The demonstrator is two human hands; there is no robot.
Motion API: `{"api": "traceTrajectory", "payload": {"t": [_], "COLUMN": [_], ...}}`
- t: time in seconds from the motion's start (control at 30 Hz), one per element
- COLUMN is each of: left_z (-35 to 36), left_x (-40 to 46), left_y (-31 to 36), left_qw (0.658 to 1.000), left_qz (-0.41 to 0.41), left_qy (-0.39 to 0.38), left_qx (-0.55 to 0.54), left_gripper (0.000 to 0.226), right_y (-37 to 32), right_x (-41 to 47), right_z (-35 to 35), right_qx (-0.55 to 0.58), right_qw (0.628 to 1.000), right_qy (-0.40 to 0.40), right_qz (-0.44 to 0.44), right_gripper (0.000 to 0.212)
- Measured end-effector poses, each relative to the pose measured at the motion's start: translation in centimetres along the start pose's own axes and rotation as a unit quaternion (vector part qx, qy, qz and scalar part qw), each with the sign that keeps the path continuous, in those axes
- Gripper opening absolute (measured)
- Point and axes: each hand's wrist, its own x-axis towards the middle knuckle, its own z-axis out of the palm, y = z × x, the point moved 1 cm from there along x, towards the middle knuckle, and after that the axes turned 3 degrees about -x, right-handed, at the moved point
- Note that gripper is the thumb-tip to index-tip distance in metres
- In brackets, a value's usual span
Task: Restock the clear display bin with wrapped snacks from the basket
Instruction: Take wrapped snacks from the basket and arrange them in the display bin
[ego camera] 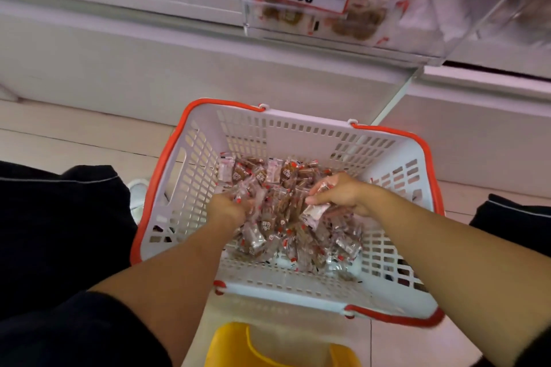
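Note:
A white slotted basket point(396, 158) with red rim and handles stands on the floor below me. A heap of small clear-wrapped brown snacks point(277, 217) covers its bottom. Both hands are down in the heap. My left hand point(226, 207) curls its fingers round a bunch of the snacks. My right hand point(340, 192) grips several wrapped snacks, one pale packet sticking out under its fingers. The clear display bin point(417, 9) hangs on the shelf front above the basket, with a red-bordered price card reading 10.80 and some snacks showing through its wall.
A white shelf base point(179, 68) runs behind the basket. A yellow object point(268, 348) lies at the bottom edge, just in front of the basket. My dark-clothed knees flank the basket left and right, and a white shoe point(138, 194) shows at its left side.

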Motion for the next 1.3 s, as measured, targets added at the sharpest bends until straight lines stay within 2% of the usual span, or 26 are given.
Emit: {"api": "traceTrajectory", "payload": {"t": [0.1, 0.2, 0.27, 0.37, 0.43, 0.5, 0.63, 0.73, 0.87, 0.93, 1.07, 1.17, 1.3], "left_z": [-1.5, -2.6, -3.2, -4.8, -6.2, -7.9, -10.6, -11.1, -10.3, -9.8, -8.7, -8.5, -8.4], "left_x": [-1.5, -3.6, -5.2, -8.3, -10.8, -13.7, -18.3, -19.9, -20.8, -20.9, -20.7, -20.5, -20.4], "left_y": [1.5, 5.7, 9.7, 16.5, 20.8, 24.0, 26.9, 27.6, 29.1, 29.4, 28.9, 29.2, 29.3], "left_qw": [0.996, 0.96, 0.943, 0.922, 0.899, 0.886, 0.848, 0.822, 0.802, 0.801, 0.818, 0.813, 0.805], "left_qz": [-0.011, -0.038, 0.009, 0.115, 0.166, 0.189, 0.222, 0.27, 0.322, 0.334, 0.378, 0.397, 0.416], "left_qy": [-0.084, -0.257, -0.327, -0.368, -0.401, -0.423, -0.464, -0.46, -0.433, -0.416, -0.356, -0.347, -0.352], "left_qx": [-0.007, -0.104, -0.062, 0.041, 0.055, 0.022, -0.125, -0.199, -0.257, -0.272, -0.248, -0.249, -0.235], "left_gripper": [0.034, 0.029, 0.03, 0.038, 0.039, 0.036, 0.017, 0.023, 0.015, 0.017, 0.037, 0.034, 0.023], "right_y": [-1.2, -4.2, -7.2, -11.7, -14.0, -15.4, -16.6, -17.3, -18.4, -18.4, -18.4, -18.4, -17.7], "right_x": [-2.1, -4.7, -7.0, -11.6, -15.2, -18.6, -23.4, -25.4, -26.2, -25.9, -25.0, -24.6, -24.2], "right_z": [-0.3, -1.0, -2.4, -5.2, -6.9, -7.9, -8.6, -8.5, -8.8, -8.9, -7.8, -6.7, -5.4], "right_qx": [0.016, 0.084, 0.126, 0.101, 0.087, 0.117, 0.186, 0.118, 0.106, 0.129, 0.127, 0.068, -0.017], "right_qw": [1.0, 0.993, 0.984, 0.976, 0.968, 0.948, 0.891, 0.856, 0.801, 0.794, 0.79, 0.792, 0.792], "right_qy": [0.002, -0.065, -0.108, -0.104, -0.071, -0.042, 0.039, 0.15, 0.224, 0.234, 0.24, 0.259, 0.275], "right_qz": [-0.02, -0.044, -0.071, -0.161, -0.224, -0.294, -0.413, -0.48, -0.546, -0.546, -0.549, -0.548, -0.545], "right_gripper": [0.024, 0.025, 0.027, 0.028, 0.027, 0.028, 0.029, 0.038, 0.036, 0.037, 0.048, 0.068, 0.074]}}
